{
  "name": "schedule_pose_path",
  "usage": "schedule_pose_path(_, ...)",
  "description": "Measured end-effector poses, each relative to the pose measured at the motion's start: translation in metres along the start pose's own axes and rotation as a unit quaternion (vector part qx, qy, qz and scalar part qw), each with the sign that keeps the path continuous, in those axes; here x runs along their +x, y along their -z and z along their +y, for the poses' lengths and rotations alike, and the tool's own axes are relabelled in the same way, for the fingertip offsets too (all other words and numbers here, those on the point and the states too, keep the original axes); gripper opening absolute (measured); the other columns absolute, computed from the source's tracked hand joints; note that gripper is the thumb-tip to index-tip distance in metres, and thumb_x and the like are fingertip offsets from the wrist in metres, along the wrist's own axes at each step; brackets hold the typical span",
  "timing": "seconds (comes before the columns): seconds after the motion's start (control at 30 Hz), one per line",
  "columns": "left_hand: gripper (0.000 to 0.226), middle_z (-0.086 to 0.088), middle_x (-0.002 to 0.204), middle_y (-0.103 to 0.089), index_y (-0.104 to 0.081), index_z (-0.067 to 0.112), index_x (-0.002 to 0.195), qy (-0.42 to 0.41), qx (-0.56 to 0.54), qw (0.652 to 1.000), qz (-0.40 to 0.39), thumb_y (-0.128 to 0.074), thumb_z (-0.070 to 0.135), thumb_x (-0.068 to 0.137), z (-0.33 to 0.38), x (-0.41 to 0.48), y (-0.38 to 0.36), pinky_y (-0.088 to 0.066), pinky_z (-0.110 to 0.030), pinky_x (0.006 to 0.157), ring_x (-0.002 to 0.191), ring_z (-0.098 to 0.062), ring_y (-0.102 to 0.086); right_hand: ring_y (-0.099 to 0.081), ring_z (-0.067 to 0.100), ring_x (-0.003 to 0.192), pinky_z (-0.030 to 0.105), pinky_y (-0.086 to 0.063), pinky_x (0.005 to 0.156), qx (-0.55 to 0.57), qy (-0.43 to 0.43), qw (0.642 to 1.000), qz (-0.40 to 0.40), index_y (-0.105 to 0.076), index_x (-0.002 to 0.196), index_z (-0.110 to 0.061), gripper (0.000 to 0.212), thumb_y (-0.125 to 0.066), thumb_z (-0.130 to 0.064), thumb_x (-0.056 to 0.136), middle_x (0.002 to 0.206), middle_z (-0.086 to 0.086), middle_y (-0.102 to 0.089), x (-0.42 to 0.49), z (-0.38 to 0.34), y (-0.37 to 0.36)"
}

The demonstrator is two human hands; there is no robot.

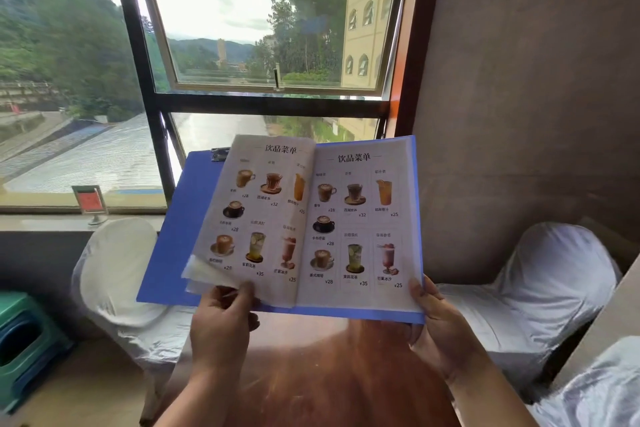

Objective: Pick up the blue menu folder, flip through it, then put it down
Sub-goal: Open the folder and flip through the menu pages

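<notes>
Head view, looking forward and down from the wearer's own eyes; nearest, at six o'clock, two bare forearms rise from the bottom edge over a reddish-brown wooden table (311, 367), which lies below the hands and is not touching the folder. The left hand (221, 319), at about seven o'clock, pinches the curling lower corner of a loose menu page (249, 218) between thumb and fingers, apparently so the sheet can be peeled over; that corner is blurred and bent upward. The right hand (440, 326), at about five o'clock, clamps the lower right corner of the blue menu folder (173, 246), thumb on top and fingers tucked out of sight beneath, seemingly to steady the whole spread while the other hand turns; whether those hidden fingers are spread I cannot tell. The folder sits at the centre of the view, held open in the air and tilted up toward the face so its drinks pictures and prices can be read; a metal clip (220, 153) shows at its top edge near eleven o'clock. By my judgement the flipping is under way, with putting down not yet done. Farther off, white-covered chairs (117, 270) stand at eight and four o'clock; a small red sign holder (90, 203) rests on the sill at nine o'clock; beyond, at twelve o'clock, a window (263, 45) stands open on trees and a yellow building.
</notes>
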State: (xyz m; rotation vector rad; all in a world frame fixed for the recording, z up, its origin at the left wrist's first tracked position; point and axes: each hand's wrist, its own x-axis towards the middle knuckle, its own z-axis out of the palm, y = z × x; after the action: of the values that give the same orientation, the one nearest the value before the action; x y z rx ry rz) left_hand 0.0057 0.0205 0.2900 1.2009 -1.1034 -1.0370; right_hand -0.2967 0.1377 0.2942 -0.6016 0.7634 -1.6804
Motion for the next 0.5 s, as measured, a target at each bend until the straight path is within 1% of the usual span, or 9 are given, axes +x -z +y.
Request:
schedule_pose_path(0.03,0.021,-0.002,0.074,-0.081,-0.071,0.017,0.088,0.006,0.005,1.0,0.007,-0.075,0.036,0.093,-0.003,0.003,0.003,-0.057,-0.037,0.056,0.049,-0.015,-0.066,-0.071,0.047,0.116,0.057,-0.068,0.075,-0.004,-0.001,1.0,-0.006,-0.071,0.134,-0.016,0.038,-0.07,-0.025,0.098,0.131,0.024,-0.073,0.001,-0.001,-0.002)
schedule_pose_path(0.1,0.026,0.001,0.074,-0.082,-0.073,0.016,0.085,0.016,0.023,0.999,0.015,-0.072,0.039,0.095,-0.007,0.008,0.01,-0.055,-0.033,0.052,0.047,-0.015,-0.066,-0.072,0.047,0.116,0.055,-0.068,0.073,-0.009,-0.003,1.0,-0.017,-0.07,0.136,-0.016,0.059,-0.091,-0.03,0.083,0.132,0.024,-0.073,0.002,-0.004,-0.004)
schedule_pose_path(0.17,0.034,0.001,0.071,-0.08,-0.075,0.014,0.078,0.031,0.035,0.999,0.014,-0.072,0.044,0.094,-0.009,0.01,0.014,-0.055,-0.035,0.05,0.041,-0.014,-0.062,-0.071,0.047,0.116,0.054,-0.068,0.073,-0.015,-0.006,1.0,-0.025,-0.069,0.137,-0.016,0.072,-0.098,-0.032,0.073,0.133,0.024,-0.072,0.003,-0.005,-0.005)
schedule_pose_path(0.23,0.046,-0.002,0.065,-0.079,-0.076,0.009,0.075,0.061,0.044,0.997,0.009,-0.073,0.052,0.091,-0.013,0.011,0.017,-0.058,-0.039,0.052,0.039,-0.016,-0.061,-0.07,0.047,0.119,0.055,-0.068,0.075,-0.022,-0.005,0.999,-0.028,-0.067,0.139,-0.017,0.072,-0.097,-0.032,0.075,0.133,0.023,-0.072,0.005,-0.006,-0.004)
schedule_pose_path(0.3,0.059,-0.006,0.066,-0.079,-0.076,0.006,0.079,0.113,0.04,0.993,-0.006,-0.07,0.065,0.087,-0.016,0.012,0.018,-0.06,-0.04,0.055,0.048,-0.023,-0.066,-0.07,0.047,0.119,0.056,-0.067,0.076,-0.025,-0.006,0.999,-0.024,-0.067,0.139,-0.018,0.071,-0.096,-0.033,0.076,0.132,0.024,-0.072,0.006,-0.006,-0.005)
schedule_pose_path(0.37,0.065,-0.006,0.082,-0.081,-0.073,0.01,0.092,0.163,0.019,0.986,-0.039,-0.067,0.074,0.081,-0.016,0.012,0.018,-0.063,-0.039,0.056,0.068,-0.031,-0.074,-0.07,0.048,0.118,0.057,-0.067,0.076,-0.025,-0.011,0.999,-0.019,-0.068,0.138,-0.018,0.072,-0.097,-0.034,0.075,0.132,0.024,-0.072,0.006,-0.007,-0.006)
schedule_pose_path(0.4,0.063,-0.004,0.089,-0.08,-0.07,0.013,0.098,0.173,0.001,0.984,-0.051,-0.067,0.073,0.078,-0.015,0.013,0.018,-0.063,-0.038,0.055,0.076,-0.033,-0.076,-0.07,0.048,0.118,0.057,-0.068,0.075,-0.026,-0.011,0.999,-0.014,-0.069,0.138,-0.018,0.071,-0.097,-0.034,0.075,0.132,0.024,-0.072,0.006,-0.007,-0.007)
schedule_pose_path(0.43,0.061,-0.004,0.091,-0.08,-0.068,0.016,0.103,0.173,-0.019,0.983,-0.057,-0.069,0.071,0.076,-0.015,0.013,0.018,-0.063,-0.037,0.054,0.08,-0.035,-0.076,-0.07,0.048,0.117,0.057,-0.068,0.074,-0.027,-0.009,1.0,-0.01,-0.069,0.137,-0.017,0.066,-0.094,-0.033,0.079,0.131,0.024,-0.072,0.007,-0.006,-0.007)
schedule_pose_path(0.5,0.058,-0.003,0.087,-0.083,-0.068,0.02,0.106,0.153,-0.047,0.985,-0.057,-0.072,0.067,0.073,-0.016,0.015,0.02,-0.062,-0.036,0.053,0.073,-0.03,-0.076,-0.071,0.048,0.116,0.057,-0.068,0.073,-0.019,0.001,1.0,-0.001,-0.07,0.136,-0.016,0.044,-0.076,-0.028,0.094,0.131,0.025,-0.073,0.008,-0.005,-0.005)
